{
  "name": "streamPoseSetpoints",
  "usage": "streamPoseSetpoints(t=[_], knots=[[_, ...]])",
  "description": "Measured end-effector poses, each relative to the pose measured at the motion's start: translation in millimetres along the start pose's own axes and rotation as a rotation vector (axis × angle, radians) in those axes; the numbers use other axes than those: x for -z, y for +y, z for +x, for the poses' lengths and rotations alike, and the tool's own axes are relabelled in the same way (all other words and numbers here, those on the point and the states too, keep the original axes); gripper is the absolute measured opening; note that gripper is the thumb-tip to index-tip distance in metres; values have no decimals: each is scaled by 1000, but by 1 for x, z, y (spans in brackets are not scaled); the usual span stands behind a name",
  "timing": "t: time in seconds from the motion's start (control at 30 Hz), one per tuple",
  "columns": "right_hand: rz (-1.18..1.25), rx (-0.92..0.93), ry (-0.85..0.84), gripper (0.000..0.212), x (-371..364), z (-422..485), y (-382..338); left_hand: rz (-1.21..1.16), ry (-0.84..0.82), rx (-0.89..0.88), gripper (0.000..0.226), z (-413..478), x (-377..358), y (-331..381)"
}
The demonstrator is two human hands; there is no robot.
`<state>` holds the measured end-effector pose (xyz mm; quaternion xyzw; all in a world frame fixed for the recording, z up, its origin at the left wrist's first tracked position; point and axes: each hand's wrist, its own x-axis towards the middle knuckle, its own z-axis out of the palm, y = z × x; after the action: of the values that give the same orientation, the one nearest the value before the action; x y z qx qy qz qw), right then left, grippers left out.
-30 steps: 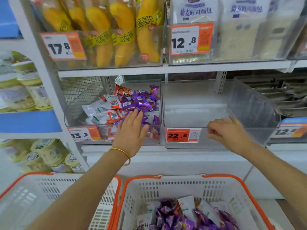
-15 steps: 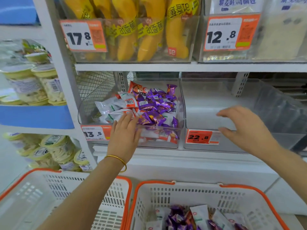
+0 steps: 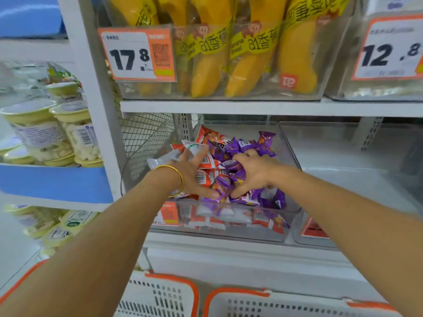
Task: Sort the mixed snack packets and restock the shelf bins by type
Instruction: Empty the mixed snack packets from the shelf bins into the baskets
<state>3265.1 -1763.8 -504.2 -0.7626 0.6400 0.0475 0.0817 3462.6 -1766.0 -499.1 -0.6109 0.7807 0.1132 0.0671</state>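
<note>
Reaching into the clear bin (image 3: 229, 235) on the middle shelf, both arms run forward and slightly up from the bottom corners, wrists near each other over the heap. The bin holds two kinds jumbled together, white packets (image 3: 163, 157) to the left and purple packets (image 3: 248, 145) to the right, which looks like why each hand works its own side.

The left hand (image 3: 190, 173), with a gold bangle (image 3: 177, 177) on its wrist, lies palm down, its fingers (image 3: 186, 155) spread across the white packets and the thumb stretched towards the other hand. The right hand (image 3: 254, 172) has its fingers curled down round a clump of purple ones, thumb tucked low.

The empty bin (image 3: 343, 179) just to the right seems the likely home for one kind. Two baskets (image 3: 164, 294) wait below the shelf.
</note>
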Motion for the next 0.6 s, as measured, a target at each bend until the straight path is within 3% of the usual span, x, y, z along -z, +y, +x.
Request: streamPoseSetpoints(t=[0.2, 0.3, 0.37, 0.6], knots=[[90, -53, -52, 125, -7, 10, 2, -59, -82, -54, 116, 8, -6, -8], [107, -87, 65, 106, -12, 11, -2, -131, -122, -66, 122, 6, -9, -2], [109, -85, 119, 93, -16, 10, -2, -144, -84, -74, 124, 7, -14, 3], [281, -76, 221, 81, -11, 5, 3, -298, 118, -107, 112, 9, -22, 6]])
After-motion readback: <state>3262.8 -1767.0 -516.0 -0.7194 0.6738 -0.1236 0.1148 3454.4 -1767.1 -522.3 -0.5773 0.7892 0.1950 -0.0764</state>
